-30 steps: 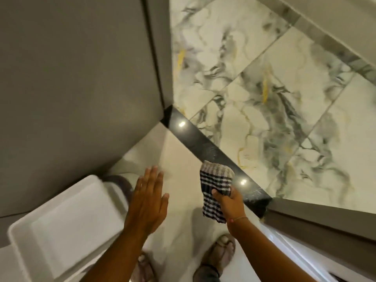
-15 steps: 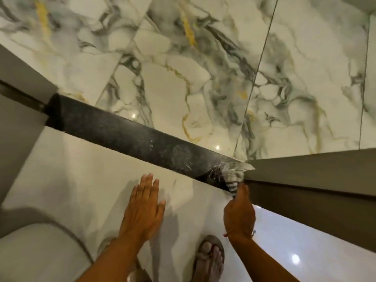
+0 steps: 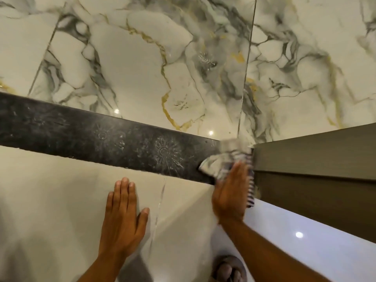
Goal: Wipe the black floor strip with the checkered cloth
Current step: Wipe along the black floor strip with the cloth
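- Since half a second ago, our right hand [image 3: 231,192] has gone from pinching the bunched checkered cloth [image 3: 225,159] with fingertips to lying flat on top of it, and the view has come closer to the floor.
- We see the cloth at the right end of the black floor strip [image 3: 105,137], crumpled and blurred, right up against the brown door frame [image 3: 313,157]; a striped edge of it hangs down along the frame beside our hand.
- Our right fingers are straight and held close together, pressing down on the cloth; their tips are smeared by motion, so we cannot tell exactly where they end.
- We see the strip running from the left edge of the view down to the cloth, its dark surface marked with pale dusty starburst prints and scuffs.
- Our left hand [image 3: 124,218] lies palm down on the plain cream floor tile [image 3: 50,200] just on the near side of the strip, not touching it, four fingers pressed together and the thumb spread out to the right.
- Beyond the strip lies the marble floor [image 3: 142,58], white with grey and gold veins and small light reflections.
- At the bottom of the view, between our forearms, we make out toes in a sandal [image 3: 228,269].
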